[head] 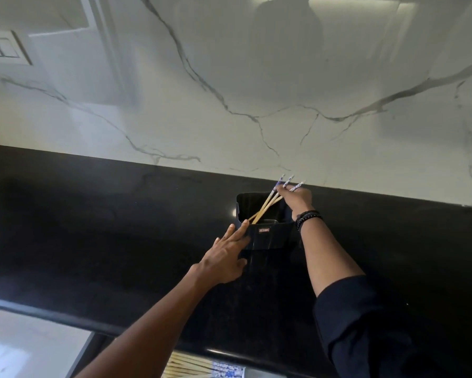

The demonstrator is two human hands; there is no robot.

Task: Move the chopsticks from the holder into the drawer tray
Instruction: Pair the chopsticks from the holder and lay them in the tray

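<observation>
The chopsticks (267,204), three slim pale sticks with blue-and-white patterned tops, stand leaning in the black holder (267,236) just right of the frame's centre, their tips sunk toward the holder's left side and their patterned ends fanning up to the right, past the rim. They look light, stiff and smooth, probably lacquered wood or bamboo, so they should lift with almost no effort but could slip or splay apart if pinched loosely. The sensible place to take them is near the decorated upper ends, gathered as one bundle, and that is where the right hand (297,199) has them: its grip is closed around the sticks just below the patterned tops, fingers bunched, a dark beaded bracelet (308,216) at the wrist. The left hand (226,257) lies flat and spread against the holder's near left corner, fingertips touching its rim, holding nothing but apparently steadying the light container so it does not tip or slide as the sticks are drawn out. The holder sits on a glossy black counter (93,227) that runs across the middle of the frame, set near a white marble-veined wall (229,77) filling the upper half, with a switch plate (3,49) at upper left. At the bottom centre, below the counter edge, a sliver of the drawer tray (199,368) shows, with pale sticks and a blue pattern already lying in it; the rest is hidden.
</observation>
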